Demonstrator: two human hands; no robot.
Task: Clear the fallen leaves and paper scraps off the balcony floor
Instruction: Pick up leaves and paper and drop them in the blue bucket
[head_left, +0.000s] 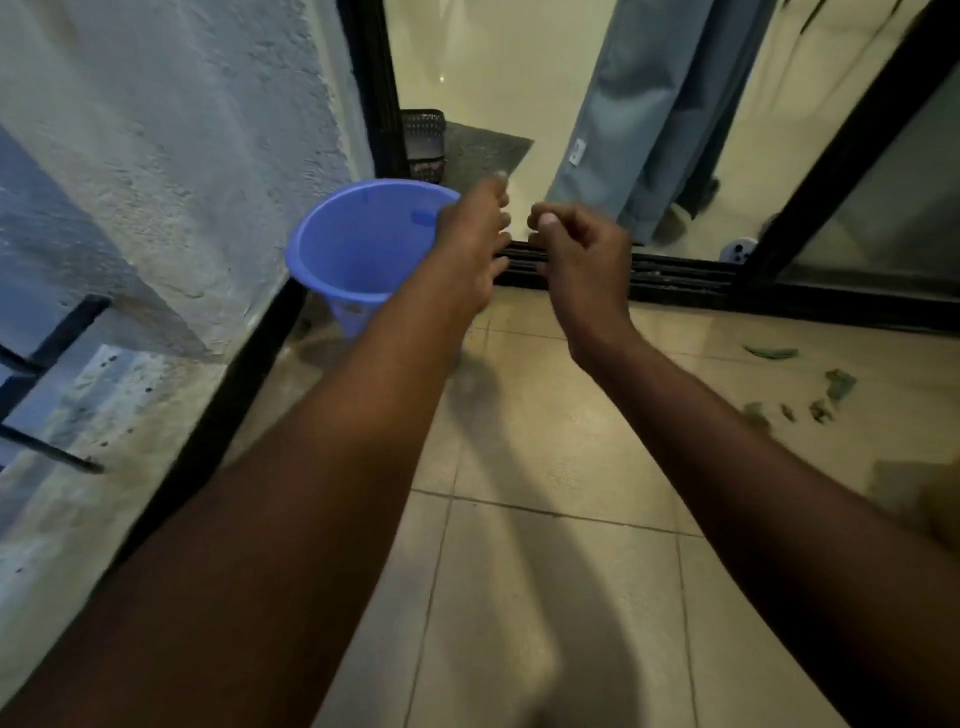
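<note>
As we reach forward, our left grip (472, 244) hangs released beside the rim of the blue bucket (353, 249).
Our right grip (576, 254) is clenched, nothing visible inside; leaves (839, 384) dot the floor (545, 519).

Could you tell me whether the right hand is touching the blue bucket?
Apart: the head view shows the left hand between the right hand and blue bucket.

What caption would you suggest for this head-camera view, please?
A left hand at the rim of the blue bucket and a curled right hand, with green leaf scraps lying on the tiled floor.
</note>
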